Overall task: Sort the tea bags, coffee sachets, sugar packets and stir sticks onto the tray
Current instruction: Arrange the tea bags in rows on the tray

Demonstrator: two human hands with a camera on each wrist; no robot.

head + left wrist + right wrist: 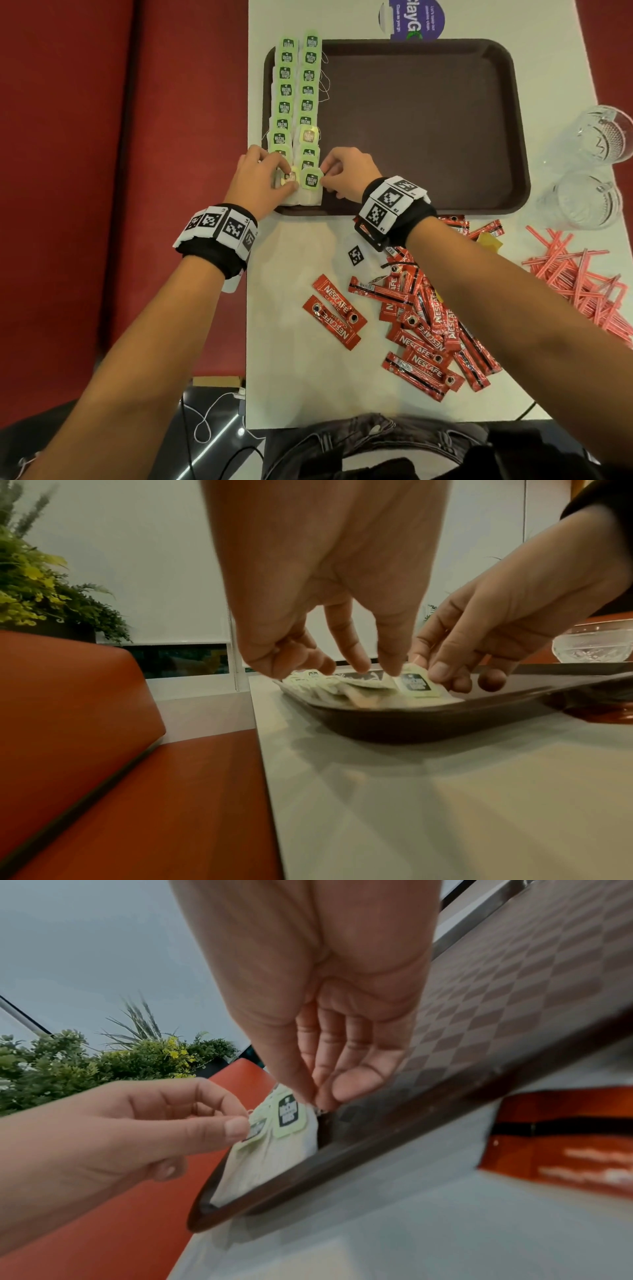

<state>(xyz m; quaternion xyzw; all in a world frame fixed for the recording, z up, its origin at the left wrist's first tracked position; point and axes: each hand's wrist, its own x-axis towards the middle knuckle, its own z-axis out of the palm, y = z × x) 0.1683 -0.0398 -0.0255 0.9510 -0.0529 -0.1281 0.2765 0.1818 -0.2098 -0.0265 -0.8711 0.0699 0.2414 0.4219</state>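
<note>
While both my hands (pixel 260 174) (pixel 346 174) pinch tea-bag tags (pixel 311 180) at the tray's (pixel 428 120) seven o'clock, tugging could disturb the rows.

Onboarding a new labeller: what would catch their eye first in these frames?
First, the two neat columns of green-tagged tea bags along the left side of the brown tray, with the left hand and right hand each pinching a tea bag at the near end. Next, the red coffee sachets heaped on the table near the person, and the pink stir sticks scattered to their right.
</note>
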